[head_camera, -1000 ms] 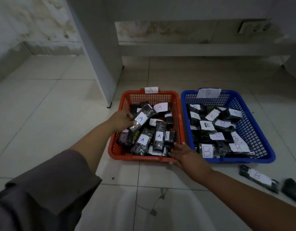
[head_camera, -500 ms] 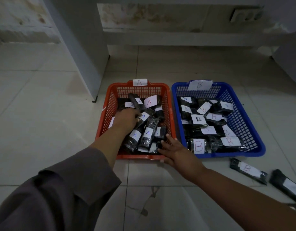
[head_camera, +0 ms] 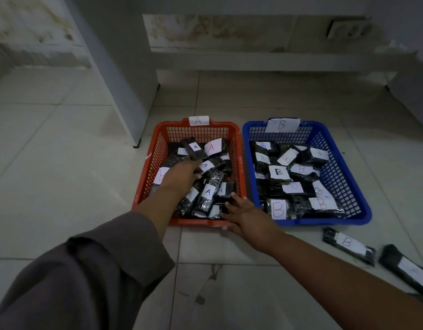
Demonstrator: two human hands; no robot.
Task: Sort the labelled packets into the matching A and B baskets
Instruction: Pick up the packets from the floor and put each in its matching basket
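My left hand (head_camera: 181,173) reaches into the red A basket (head_camera: 147,182) among the A packets, though whether its fingers grip one I cannot tell. My right hand (head_camera: 245,214) rests with fingers spread on that basket's near right corner, holding nothing. The loose B packet (head_camera: 348,245) lies on the floor to my right, below the blue B basket (head_camera: 343,163), its long axis slanting away rightward, nearer my right hand.

Left hand (head_camera: 181,173) fingertips hidden among packets in the red basket (head_camera: 155,163), grip unclear. Label at the basket's left wall (head_camera: 161,175) half covered by the hand, letter unreadable. Rightmost floor packet (head_camera: 407,270) cut by frame edge, label blurred. Several labels in the blue basket (head_camera: 343,163) too faint to read.
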